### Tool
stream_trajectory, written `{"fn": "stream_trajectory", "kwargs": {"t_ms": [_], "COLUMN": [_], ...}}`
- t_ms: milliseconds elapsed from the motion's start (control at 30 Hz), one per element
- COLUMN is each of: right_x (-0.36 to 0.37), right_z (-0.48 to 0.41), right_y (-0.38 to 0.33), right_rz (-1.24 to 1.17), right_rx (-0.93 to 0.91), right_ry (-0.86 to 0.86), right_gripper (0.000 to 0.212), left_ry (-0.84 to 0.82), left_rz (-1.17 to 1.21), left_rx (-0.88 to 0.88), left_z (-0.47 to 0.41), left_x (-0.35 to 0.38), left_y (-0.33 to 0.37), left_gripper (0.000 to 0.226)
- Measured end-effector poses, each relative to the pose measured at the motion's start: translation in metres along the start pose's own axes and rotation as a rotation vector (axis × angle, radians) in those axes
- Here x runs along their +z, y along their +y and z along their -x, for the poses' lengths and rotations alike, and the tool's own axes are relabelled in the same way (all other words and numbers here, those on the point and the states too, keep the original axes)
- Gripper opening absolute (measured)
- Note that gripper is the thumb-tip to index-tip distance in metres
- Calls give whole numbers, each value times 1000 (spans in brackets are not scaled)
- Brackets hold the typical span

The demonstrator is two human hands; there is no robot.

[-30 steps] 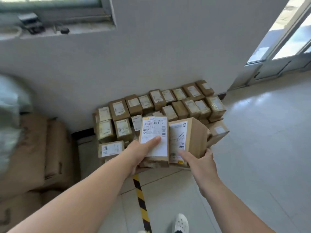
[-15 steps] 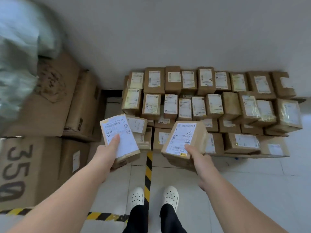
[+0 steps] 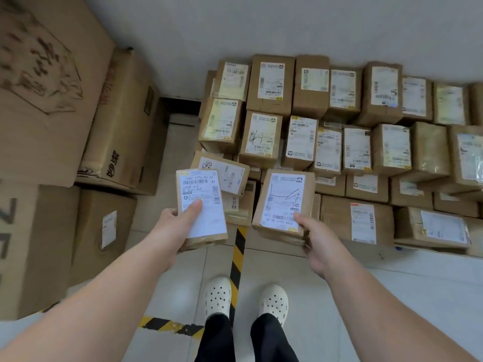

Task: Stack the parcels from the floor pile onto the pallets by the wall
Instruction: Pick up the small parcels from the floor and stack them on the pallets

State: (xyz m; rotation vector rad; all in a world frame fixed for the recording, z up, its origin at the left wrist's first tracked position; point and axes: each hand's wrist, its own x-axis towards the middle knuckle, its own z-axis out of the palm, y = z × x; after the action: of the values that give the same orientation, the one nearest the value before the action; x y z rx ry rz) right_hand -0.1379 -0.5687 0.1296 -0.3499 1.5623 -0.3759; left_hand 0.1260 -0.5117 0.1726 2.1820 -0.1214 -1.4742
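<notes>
So both hands are loaded right now. The left hand [image 3: 172, 226] grips a flat parcel [image 3: 201, 205], thumb pressed on its white label and fingers hidden under it. The right hand [image 3: 318, 246] grips a thicker brown parcel [image 3: 283, 202] by its near corner, thumb on the label edge and fingers curled beneath. Both are label-up, which I'd guess is so they match the stack of parcels [image 3: 339, 126] against the wall [image 3: 261, 22], where nearly every label faces up too. One parcel per hand means fewer trips, and the thumb-on-top pinch keeps each one level.

The right parcel is over the near left corner of the stack, above the lower row. I can't tell if it's touching anything yet. The left one hangs just to its left, over bare floor near the striped tape [image 3: 239, 246], apart from the other. The pallet itself is buried under the boxes, so I can't really see it. Big cartons [image 3: 52, 100] sit on the far left, and white clogs [image 3: 218, 296] straddle the tape.

Compared with half a second back, the stack fills way more of the view, so the person has closed in. The grey bag at top left has dropped out of sight. A second ago the two parcels were pressed side by side, and now they're separated, each ready for its own spot.
</notes>
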Motion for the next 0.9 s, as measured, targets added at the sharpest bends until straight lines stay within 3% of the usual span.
{"fn": "stream_trajectory", "kwargs": {"t_ms": [100,200,333,533,633,700,767,900], "right_x": [10,23,38,51,58,65,80,116], "right_z": [-30,-54,-80,-99,-83,-62,-38,-20], "right_y": [0,-2,-1,4,-1,-4,-9,-11], "right_rz": [-30,-33,-41,182,282,340,315,147], "right_rx": [11,13,2,-49,-99,-329,-500,-225], "right_ry": [-14,-19,-15,55,209,345,242,-263], "right_gripper": [23,12,17,16,52,63,56,69], "left_ry": [14,15,14,-18,-48,-75,-116,-203], "left_rz": [2,-6,-40,-48,-51,-48,-50,-27], "left_rx": [5,23,62,99,118,134,140,127], "left_z": [-20,-39,-57,-69,-67,-65,-63,-65], "left_x": [0,0,2,9,10,10,13,26], "left_y": [0,1,7,18,21,24,29,39], "left_gripper": [57,60,57,51,53,53,53,52]}}
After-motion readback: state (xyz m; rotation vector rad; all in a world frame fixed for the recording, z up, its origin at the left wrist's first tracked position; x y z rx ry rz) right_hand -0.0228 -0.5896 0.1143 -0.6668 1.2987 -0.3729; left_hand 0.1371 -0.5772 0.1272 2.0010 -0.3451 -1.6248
